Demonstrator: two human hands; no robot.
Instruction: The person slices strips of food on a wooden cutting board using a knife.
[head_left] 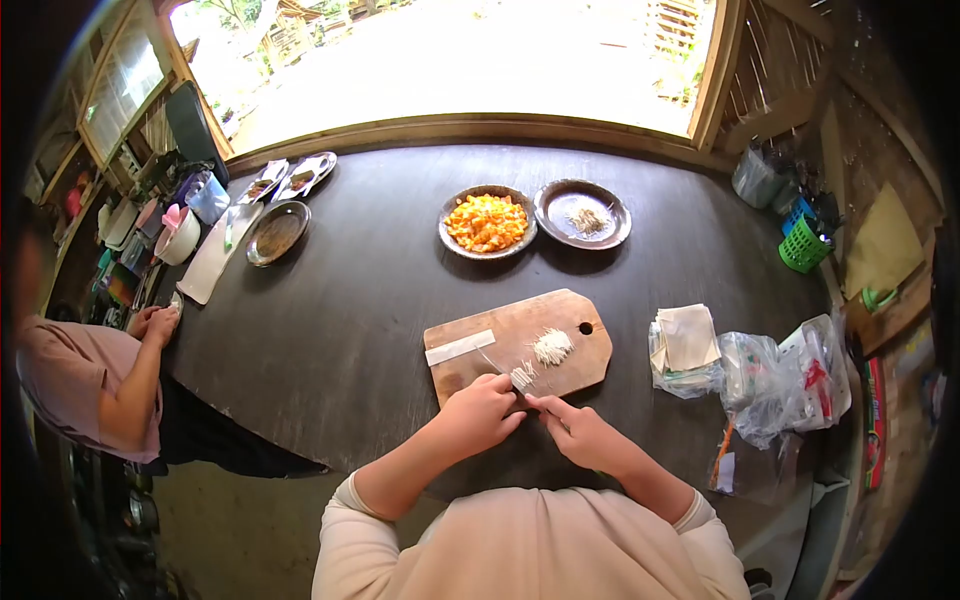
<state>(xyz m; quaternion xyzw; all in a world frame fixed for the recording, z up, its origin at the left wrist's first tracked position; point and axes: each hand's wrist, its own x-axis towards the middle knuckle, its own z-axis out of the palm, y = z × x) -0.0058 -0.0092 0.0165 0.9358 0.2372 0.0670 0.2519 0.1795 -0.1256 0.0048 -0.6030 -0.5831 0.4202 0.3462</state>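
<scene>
A wooden cutting board [590, 352] with a hole near its right end lies in front of me. On it are a small heap of fine white shreds [553, 346], a flat white strip [460, 347] and a few short pale strips [523, 375]. My left hand [482, 411] is closed at the board's near edge, fingers curled beside the short strips. Close to it, my right hand [572, 432] is also closed, thumb and forefinger together at the edge. Whatever lies between the fingers of either hand is too small or hidden to name.
Beyond the board stand a plate of diced orange food [488, 222] and a plate with pale shreds [585, 215]. Right are stacked square sheets [688, 338], plastic bags [765, 385] and a green basket [804, 245]. A person [100, 385] works at the left edge near a dark dish [278, 234].
</scene>
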